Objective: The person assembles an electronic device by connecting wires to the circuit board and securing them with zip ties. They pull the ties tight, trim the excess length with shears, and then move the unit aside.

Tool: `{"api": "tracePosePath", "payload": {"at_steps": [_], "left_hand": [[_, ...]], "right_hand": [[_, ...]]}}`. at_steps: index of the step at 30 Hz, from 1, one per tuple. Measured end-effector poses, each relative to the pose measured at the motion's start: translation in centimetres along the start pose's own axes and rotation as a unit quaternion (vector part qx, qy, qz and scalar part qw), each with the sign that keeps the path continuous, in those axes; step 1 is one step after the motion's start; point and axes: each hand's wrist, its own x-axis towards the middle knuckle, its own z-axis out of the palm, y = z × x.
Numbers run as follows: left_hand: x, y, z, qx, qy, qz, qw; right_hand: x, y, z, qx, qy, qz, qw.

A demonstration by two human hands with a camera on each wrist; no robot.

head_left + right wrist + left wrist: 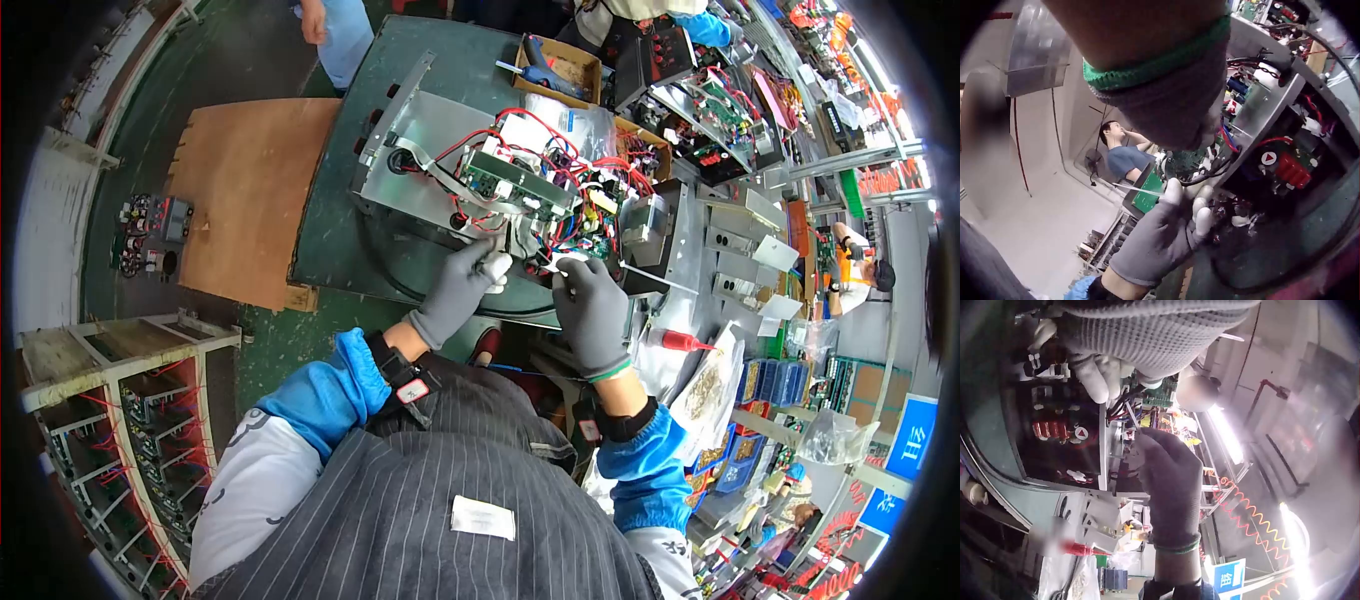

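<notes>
The near edge of my green workbench (330, 232) runs just below my gloved hands; bare benchtop lies left of the metal chassis (430, 192). My right hand (592, 315) pinches a thin white strip (1132, 414) at the chassis's near side, close against wires. My left hand (462, 288) curls beside it, its hold unclear. Beyond, a blue glue gun (545, 76) sits in a cardboard box (578, 66).

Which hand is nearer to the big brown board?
Left. The left hand is to the right of the brown board; the right hand is farther right.
</notes>
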Motion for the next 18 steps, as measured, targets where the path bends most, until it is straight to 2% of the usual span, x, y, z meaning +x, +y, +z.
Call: {"api": "tracePosePath", "payload": {"at_steps": [2, 7, 11, 14, 15, 17, 18], "left_hand": [[0.1, -0.5, 0.1, 0.029, 0.004, 0.02, 0.999], [0.6, -1.1, 1.6, 0.008, -0.01, 0.016, 1.0], [1.3, -1.3, 3.6, -0.074, 0.034, 0.028, 0.996], [1.4, -1.2, 4.3, -0.096, 0.063, -0.009, 0.993], [1.6, -1.7, 3.7, -0.039, 0.061, -0.015, 0.997], [1.1, -1.2, 3.0, -0.094, 0.021, -0.043, 0.994], [0.8, -1.1, 2.7, -0.082, 0.012, -0.019, 0.996]], "right_hand": [[0.4, 0.4, 0.8, -0.03, -0.005, -0.029, 0.999], [-0.3, 1.2, 1.5, -0.004, -0.007, -0.023, 1.0], [-0.7, 1.8, 1.6, 0.03, 0.033, 0.001, 0.999], [-0.5, 1.5, 0.9, 0.098, 0.033, 0.046, 0.994], [-0.2, 1.5, 0.7, 0.099, 0.053, 0.012, 0.994], [-0.4, 2.4, 1.3, 0.102, 0.07, -0.018, 0.992], [-0.7, 2.5, 1.1, 0.091, 0.053, 0.006, 0.994]]}}
